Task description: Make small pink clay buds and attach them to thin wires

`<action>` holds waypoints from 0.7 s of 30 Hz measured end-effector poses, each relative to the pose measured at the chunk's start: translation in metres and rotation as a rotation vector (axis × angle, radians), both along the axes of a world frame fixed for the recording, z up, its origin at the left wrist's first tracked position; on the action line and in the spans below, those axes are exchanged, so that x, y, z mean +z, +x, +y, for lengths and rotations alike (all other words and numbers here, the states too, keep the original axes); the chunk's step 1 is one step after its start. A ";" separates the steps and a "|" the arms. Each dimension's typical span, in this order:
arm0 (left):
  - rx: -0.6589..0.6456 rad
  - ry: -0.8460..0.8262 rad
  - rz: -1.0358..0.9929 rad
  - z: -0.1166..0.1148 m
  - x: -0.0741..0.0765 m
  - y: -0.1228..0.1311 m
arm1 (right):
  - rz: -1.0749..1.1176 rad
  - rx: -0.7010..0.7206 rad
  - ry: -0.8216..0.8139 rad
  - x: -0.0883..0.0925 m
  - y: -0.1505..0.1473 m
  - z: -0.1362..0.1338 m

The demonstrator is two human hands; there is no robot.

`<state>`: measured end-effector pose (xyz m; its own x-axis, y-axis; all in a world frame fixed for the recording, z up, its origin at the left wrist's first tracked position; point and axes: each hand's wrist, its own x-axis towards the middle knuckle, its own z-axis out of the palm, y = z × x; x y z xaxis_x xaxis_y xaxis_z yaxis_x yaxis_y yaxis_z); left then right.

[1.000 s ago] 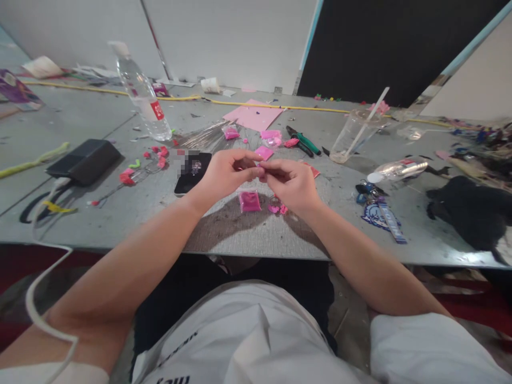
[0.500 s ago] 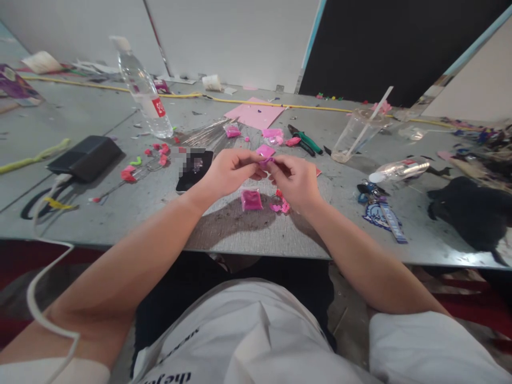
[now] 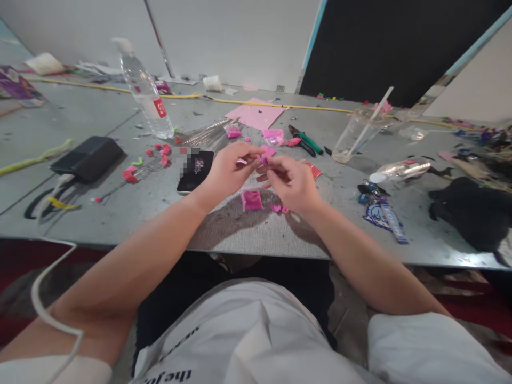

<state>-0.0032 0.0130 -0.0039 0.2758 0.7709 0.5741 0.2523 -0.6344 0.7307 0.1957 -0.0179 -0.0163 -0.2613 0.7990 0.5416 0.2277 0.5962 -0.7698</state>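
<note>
My left hand point(image 3: 230, 169) and my right hand point(image 3: 288, 182) meet above the grey table point(image 3: 256, 234), fingertips pinching a small pink piece point(image 3: 264, 158) between them. Which hand carries its weight I cannot tell; both touch it. Below the hands lies a small bag of dark pink bits point(image 3: 250, 199), with a few loose pink pieces point(image 3: 278, 208) beside it under my right hand. A black phone point(image 3: 194, 170) lies just left of my left hand.
A water bottle point(image 3: 146, 93) stands far left; a black case point(image 3: 88, 158) and red bits point(image 3: 162, 154) lie left. Green-handled pliers point(image 3: 306, 141), pink paper point(image 3: 255, 114), a plastic cup with a straw point(image 3: 354, 136), keys point(image 3: 378, 205) and a black cloth point(image 3: 468, 210) lie right.
Both hands lifted slightly and the fingers shifted around the small pink piece; my right fingers have spread a little. The view moved slightly.
</note>
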 end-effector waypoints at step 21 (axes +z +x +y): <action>-0.134 -0.309 -0.158 -0.001 -0.001 0.005 | -0.201 -0.177 0.121 -0.002 0.005 0.007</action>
<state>0.0016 0.0122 -0.0052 0.3125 0.8778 0.3630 0.0509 -0.3971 0.9164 0.2011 -0.0113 -0.0182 -0.2348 0.7746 0.5873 0.4773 0.6182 -0.6245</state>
